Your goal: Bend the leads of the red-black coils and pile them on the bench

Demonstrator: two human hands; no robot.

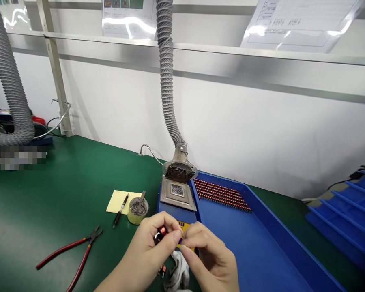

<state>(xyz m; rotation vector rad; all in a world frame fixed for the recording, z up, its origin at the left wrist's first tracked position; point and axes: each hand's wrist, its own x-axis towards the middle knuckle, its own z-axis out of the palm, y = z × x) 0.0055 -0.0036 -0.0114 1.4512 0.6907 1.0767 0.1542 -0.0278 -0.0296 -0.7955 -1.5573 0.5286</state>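
Two hands: left hand [144,255] pinching red-black component [161,234]; right hand [209,257] curled, grip unclear, by yellow label [185,228], print unreadable.

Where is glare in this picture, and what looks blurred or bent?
Head view: glare streaks the plastic-covered sheets on the wall; a pixelated patch at far left hides detail; the wall rail looks bowed by the wide lens; the left hand and right hand look slightly soft.

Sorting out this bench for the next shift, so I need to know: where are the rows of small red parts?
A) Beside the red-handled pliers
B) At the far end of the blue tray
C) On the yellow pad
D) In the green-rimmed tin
B. The rows of small red parts sit packed together at the far end of the blue tray.
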